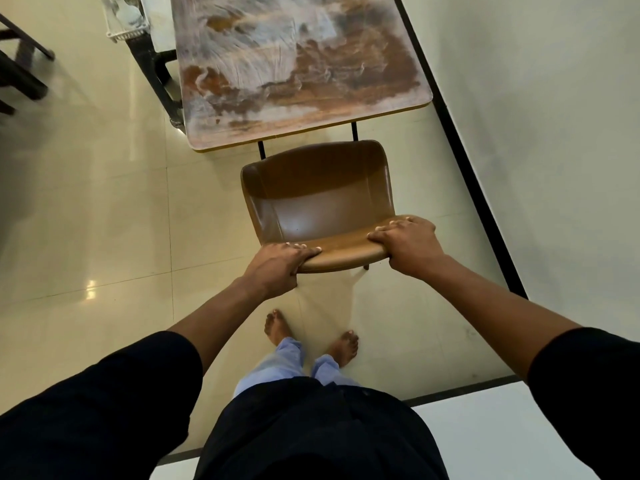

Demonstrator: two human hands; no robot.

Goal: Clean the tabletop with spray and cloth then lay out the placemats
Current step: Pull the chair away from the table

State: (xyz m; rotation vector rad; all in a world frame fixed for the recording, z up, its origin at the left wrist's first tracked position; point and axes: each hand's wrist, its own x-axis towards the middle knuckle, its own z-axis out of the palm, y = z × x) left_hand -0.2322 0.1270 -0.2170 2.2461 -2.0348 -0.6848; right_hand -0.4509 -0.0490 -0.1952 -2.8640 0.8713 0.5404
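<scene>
Cream floor tiles (104, 209) spread under everything, shiny, with a dark strip running along the pale wall (554, 98) on the right. At the top stands the brown tabletop (301, 74), smeared all over with whitish streaks and patches. Just beside its left edge sits a white basket (126, 19) on a dark stand (156, 71); what the basket holds is too blurred to tell. A second piece of dark furniture (20, 71) shows at the far left.

Near the table's front edge, but apart from it, stands a brown chair (318, 199) with its seat facing the table. The left hand (277, 265) grips the left end of the chair's backrest, fingers curled over the top. The right hand (408, 244) grips the right end the same way. Both arms reach out from dark sleeves. Bare feet (277, 327) stand on the tiles behind the chair.
</scene>
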